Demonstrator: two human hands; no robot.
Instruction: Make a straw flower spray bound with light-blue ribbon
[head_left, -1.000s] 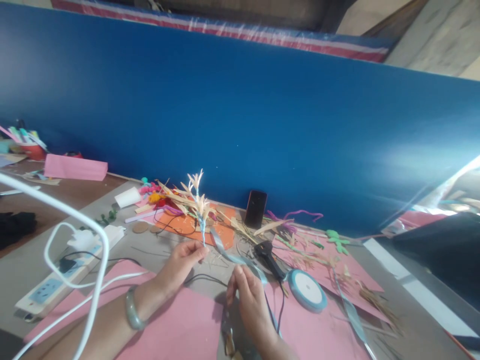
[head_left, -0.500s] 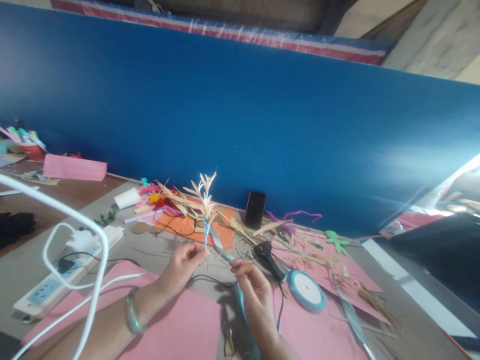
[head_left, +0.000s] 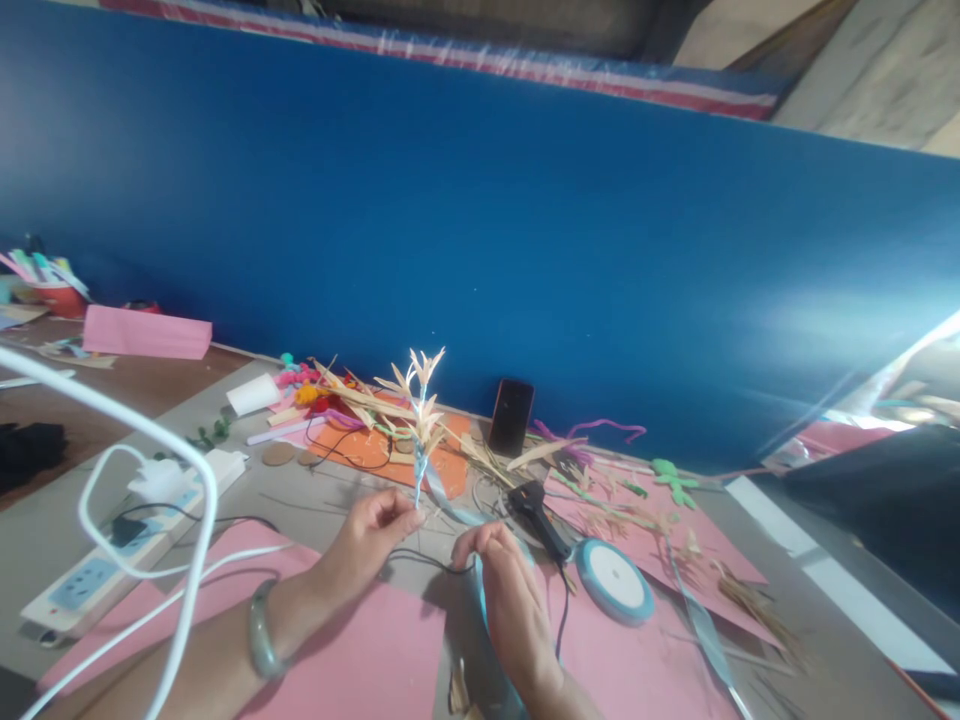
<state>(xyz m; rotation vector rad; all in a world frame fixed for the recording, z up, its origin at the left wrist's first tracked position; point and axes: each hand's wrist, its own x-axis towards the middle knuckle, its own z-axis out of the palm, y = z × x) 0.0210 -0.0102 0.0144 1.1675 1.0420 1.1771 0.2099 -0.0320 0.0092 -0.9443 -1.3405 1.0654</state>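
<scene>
My left hand point(head_left: 375, 535) pinches the lower end of an upright handmade stalk point(head_left: 421, 430) between thumb and fingers. Pale dried-husk petals branch from its upper part, and light blue ribbon wraps its stem. A loose length of blue ribbon point(head_left: 442, 497) runs from the stem toward my right hand point(head_left: 510, 600). The fingers of that hand are curled around the ribbon, and more of it hangs down below the palm; the exact grip is partly hidden. To the right of my right hand lies a ribbon spool point(head_left: 615, 582) with a white centre.
A black glue gun point(head_left: 538, 520) lies behind the spool, and a phone point(head_left: 511, 417) leans against the blue partition point(head_left: 480, 230). Dried husks point(head_left: 367, 405) and colourful craft scraps cover an orange sheet point(head_left: 450, 470). At left are a power strip point(head_left: 97, 580) and a white cable point(head_left: 206, 520).
My right hand has shifted slightly down along the ribbon, its fingers more curled, and the ribbon sags more. My left hand and the stalk have moved a little right and down.
</scene>
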